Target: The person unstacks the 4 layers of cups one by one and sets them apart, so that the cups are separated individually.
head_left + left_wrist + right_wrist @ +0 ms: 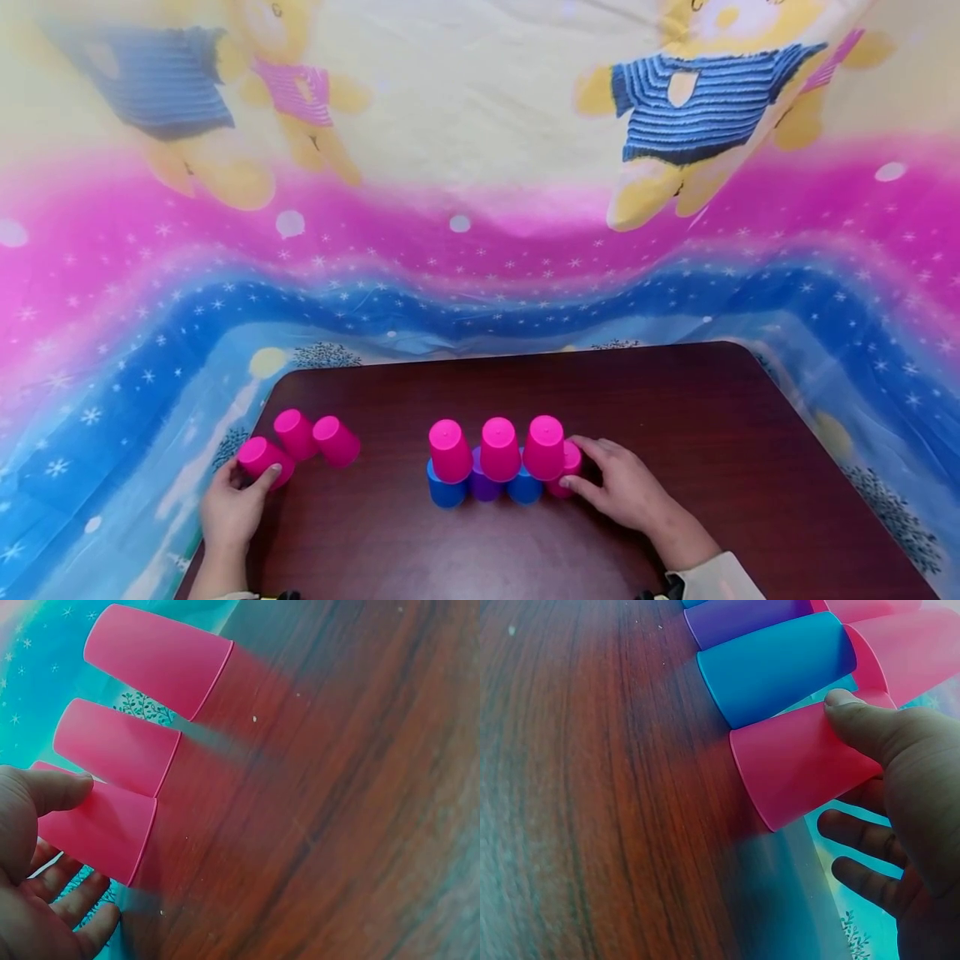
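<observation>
Nearest the lens, left hand (228, 512): thumb and fingers round an inverted pink cup (258, 460). Two loose pink cups (337, 442) stand just beyond it, rightward. Right hand (630, 487) grips the end pink cup (573, 458), bottom level; leftward from it, near blue cup (525, 489), purple cup (486, 483), far blue cup (447, 487). Three upper pink cups (499, 450) bridge these. Two levels look built; the three by the left hand are unstacked.

A bear-printed cloth (465, 183) hangs behind a dark wooden table (675, 417).
</observation>
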Available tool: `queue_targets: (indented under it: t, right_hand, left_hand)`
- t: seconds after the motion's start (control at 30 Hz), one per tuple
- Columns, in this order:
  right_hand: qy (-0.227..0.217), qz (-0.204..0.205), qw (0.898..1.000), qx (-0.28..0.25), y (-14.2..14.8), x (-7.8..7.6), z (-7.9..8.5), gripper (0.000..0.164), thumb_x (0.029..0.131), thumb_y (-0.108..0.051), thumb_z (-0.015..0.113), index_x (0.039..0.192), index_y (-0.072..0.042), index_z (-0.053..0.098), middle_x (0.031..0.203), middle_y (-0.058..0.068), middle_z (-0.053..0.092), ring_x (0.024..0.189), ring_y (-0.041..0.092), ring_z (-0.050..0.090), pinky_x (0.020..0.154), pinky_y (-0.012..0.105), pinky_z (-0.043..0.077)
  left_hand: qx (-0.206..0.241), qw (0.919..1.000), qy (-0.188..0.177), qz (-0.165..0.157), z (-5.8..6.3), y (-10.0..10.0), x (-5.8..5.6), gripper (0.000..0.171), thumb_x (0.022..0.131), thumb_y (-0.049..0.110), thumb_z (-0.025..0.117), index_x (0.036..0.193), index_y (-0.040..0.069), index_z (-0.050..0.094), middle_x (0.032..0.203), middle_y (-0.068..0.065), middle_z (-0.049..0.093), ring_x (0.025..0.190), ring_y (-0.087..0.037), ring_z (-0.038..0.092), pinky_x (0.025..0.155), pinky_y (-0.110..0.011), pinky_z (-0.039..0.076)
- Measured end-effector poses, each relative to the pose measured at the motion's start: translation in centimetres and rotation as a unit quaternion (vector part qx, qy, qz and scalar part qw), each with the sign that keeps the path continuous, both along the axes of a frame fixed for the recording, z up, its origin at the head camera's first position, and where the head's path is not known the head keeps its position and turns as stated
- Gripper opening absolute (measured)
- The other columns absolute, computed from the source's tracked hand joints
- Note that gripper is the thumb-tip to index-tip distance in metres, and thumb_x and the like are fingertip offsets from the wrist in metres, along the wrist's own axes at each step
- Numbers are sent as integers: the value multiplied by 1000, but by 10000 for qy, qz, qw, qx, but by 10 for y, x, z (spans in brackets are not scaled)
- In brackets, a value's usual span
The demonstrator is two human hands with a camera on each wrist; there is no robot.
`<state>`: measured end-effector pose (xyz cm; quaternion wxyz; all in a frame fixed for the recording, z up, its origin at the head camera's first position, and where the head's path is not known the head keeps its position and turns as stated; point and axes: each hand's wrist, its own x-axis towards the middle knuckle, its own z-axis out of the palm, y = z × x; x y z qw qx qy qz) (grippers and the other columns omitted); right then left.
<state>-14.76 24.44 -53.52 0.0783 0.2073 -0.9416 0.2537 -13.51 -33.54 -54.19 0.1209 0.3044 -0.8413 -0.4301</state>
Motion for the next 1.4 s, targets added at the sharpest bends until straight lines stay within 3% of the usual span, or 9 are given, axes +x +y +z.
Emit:
queue_targets:
  t: [0.27, 0.43, 0.77, 1.1, 1.3, 1.4]
  right_hand:
    - [-17, 32, 10000, -10, 0, 1, -1, 70, 90, -57, 75, 142, -11, 62, 125, 4, 71, 111, 22, 68, 95, 47, 58]
    - [-66, 8, 10000, -20, 1, 0, -1, 71, 91, -59, 73, 142, -11, 61, 124, 4, 70, 111, 23, 68, 94, 48, 58]
    - [-56, 11, 10000, -11, 2, 0, -1, 71, 91, -60, 72, 143, -11, 61, 125, 4, 70, 111, 22, 68, 95, 48, 58]
    - [-19, 22, 10000, -38, 2, 0, -1, 71, 90, -57, 75, 142, -10, 62, 126, 6, 70, 113, 24, 68, 95, 48, 57]
    - [-6, 34, 10000, -43, 1, 0, -1, 71, 90, -57, 75, 142, -11, 62, 126, 6, 70, 113, 24, 68, 95, 48, 57]
    - [20, 35, 10000, -35, 2, 0, -2, 70, 90, -57, 75, 142, -11, 62, 125, 6, 70, 112, 23, 68, 95, 48, 57]
  left_hand:
    - [164, 9999, -10, -4, 3, 0, 1, 97, 92, 47, 77, 161, -1, 28, 151, -35, 44, 140, -51, 43, 109, -63, 43]
    - [248, 9995, 198, 31, 11, 2, 2, 98, 91, 46, 79, 162, 4, 28, 156, -30, 42, 144, -47, 41, 114, -63, 38]
    - [64, 9987, 497, -3, 41, 15, 6, 93, 92, 43, 78, 164, 11, 28, 162, -21, 37, 147, -42, 38, 112, -63, 40]
    - [-198, 9917, 1223, -344, 81, 50, 13, 81, 90, 37, 82, 159, 18, 42, 157, -14, 46, 144, -40, 44, 110, -62, 43]
    - [-155, 9847, 1547, -785, 95, 72, 12, 76, 89, 27, 84, 154, 15, 48, 151, -12, 51, 140, -38, 49, 114, -48, 44]
    - [-182, 9822, 1567, -1016, 96, 79, 11, 75, 89, 26, 85, 154, 16, 48, 150, -12, 51, 137, -38, 52, 101, -23, 52]
